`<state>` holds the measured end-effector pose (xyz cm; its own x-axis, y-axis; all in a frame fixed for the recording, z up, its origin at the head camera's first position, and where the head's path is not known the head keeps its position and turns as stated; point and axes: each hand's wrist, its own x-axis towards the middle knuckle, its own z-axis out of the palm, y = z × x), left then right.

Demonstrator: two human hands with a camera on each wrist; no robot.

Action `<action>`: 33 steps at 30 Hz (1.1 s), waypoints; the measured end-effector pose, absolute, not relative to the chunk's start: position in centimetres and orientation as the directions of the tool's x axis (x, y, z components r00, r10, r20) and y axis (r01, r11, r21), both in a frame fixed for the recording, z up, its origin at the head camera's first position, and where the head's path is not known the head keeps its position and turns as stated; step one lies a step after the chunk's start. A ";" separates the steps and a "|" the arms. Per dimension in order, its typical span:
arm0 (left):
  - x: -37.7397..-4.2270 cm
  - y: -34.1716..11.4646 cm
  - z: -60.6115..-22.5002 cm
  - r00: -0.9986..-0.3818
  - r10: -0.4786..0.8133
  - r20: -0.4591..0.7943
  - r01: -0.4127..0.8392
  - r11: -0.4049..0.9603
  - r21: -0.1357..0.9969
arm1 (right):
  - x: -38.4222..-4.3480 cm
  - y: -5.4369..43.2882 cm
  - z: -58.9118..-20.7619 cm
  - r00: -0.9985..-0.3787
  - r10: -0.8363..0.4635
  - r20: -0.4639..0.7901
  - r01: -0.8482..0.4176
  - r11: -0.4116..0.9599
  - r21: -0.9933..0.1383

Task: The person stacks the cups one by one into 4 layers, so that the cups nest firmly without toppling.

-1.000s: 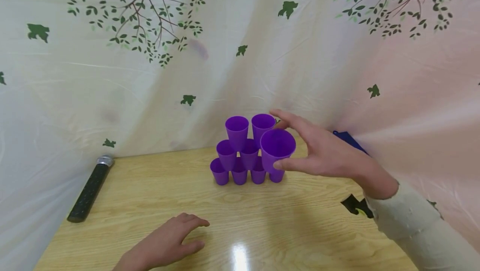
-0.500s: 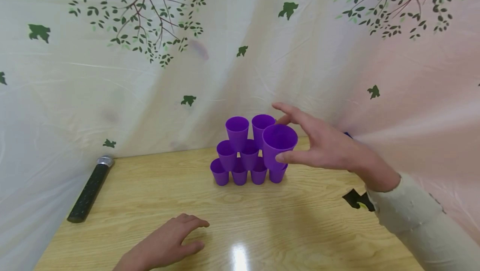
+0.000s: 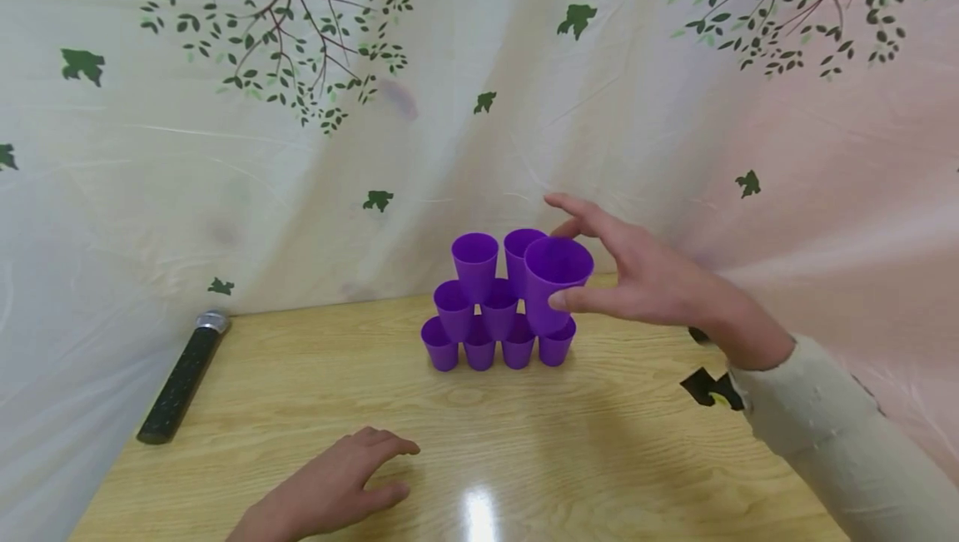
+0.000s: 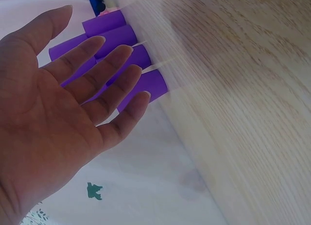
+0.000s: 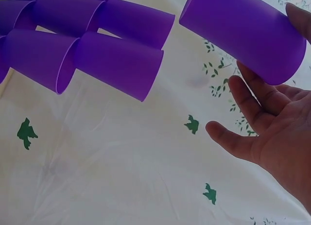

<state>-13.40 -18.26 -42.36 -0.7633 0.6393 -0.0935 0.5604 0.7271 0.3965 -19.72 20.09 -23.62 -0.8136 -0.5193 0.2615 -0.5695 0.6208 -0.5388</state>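
Observation:
A tiered stack of purple cups [image 3: 475, 263] stands upright at the back of the table, two cups on top and wider rows below. My right hand [image 3: 652, 280] holds another purple cup [image 3: 558, 280], pinched near its rim between thumb and fingers. In the head view this cup overlaps the stack's right side and hides part of it. The right wrist view shows a gap between the held cup [image 5: 243, 35] and the stacked cups [image 5: 119, 64]. My left hand [image 3: 340, 475] hovers low over the front of the table, fingers loosely extended, holding nothing.
A black microphone [image 3: 183, 380] with a silver head lies at the table's left. By the right sleeve is a small black item [image 3: 700, 388] with a yellow mark. White cloth [image 3: 300, 209] with leaf prints hangs right behind the wooden table [image 3: 419, 417].
My right hand has risen a little with the cup, uncovering more of the bottom row's right-hand cup. My left hand has stayed where it was.

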 end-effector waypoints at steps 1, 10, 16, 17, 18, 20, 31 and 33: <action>-13.4 -18.2 -42.3 -0.763 0.640 -0.094 0.561 0.727 0.396 | -19.8 20.1 -23.6 -0.815 -0.518 0.260 -0.567 0.621 -0.541; -13.3 -18.1 -42.2 -0.760 0.643 -0.096 0.565 0.726 0.393 | -20.5 20.1 -23.5 -0.807 -0.523 0.274 -0.577 0.597 -0.557; -13.3 -18.1 -42.2 -0.761 0.640 -0.108 0.558 0.730 0.393 | -21.0 20.1 -23.3 -0.794 -0.534 0.292 -0.593 0.571 -0.568; -13.3 -18.1 -42.3 -0.761 0.639 -0.111 0.557 0.731 0.393 | -21.1 20.1 -23.2 -0.793 -0.533 0.295 -0.593 0.568 -0.571; -13.3 -18.1 -42.3 -0.761 0.639 -0.114 0.556 0.732 0.394 | -21.1 20.1 -23.1 -0.794 -0.531 0.297 -0.593 0.567 -0.571; -13.3 -18.1 -42.3 -0.760 0.639 -0.117 0.555 0.732 0.395 | -21.3 20.1 -22.9 -0.793 -0.530 0.300 -0.595 0.568 -0.569; -13.0 -18.3 -42.2 -0.767 0.633 -0.106 0.551 0.735 0.396 | -21.8 20.2 -22.4 -0.806 -0.512 0.298 -0.580 0.579 -0.573; -13.0 -18.3 -42.2 -0.767 0.634 -0.098 0.556 0.734 0.390 | -21.8 20.2 -22.3 -0.809 -0.507 0.297 -0.576 0.585 -0.571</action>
<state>-12.99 -18.32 -42.24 -0.7675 0.6335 -0.0981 0.5561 0.7341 0.3897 -21.84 20.24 -22.31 -0.8091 -0.5068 0.2974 -0.5762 0.5847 -0.5711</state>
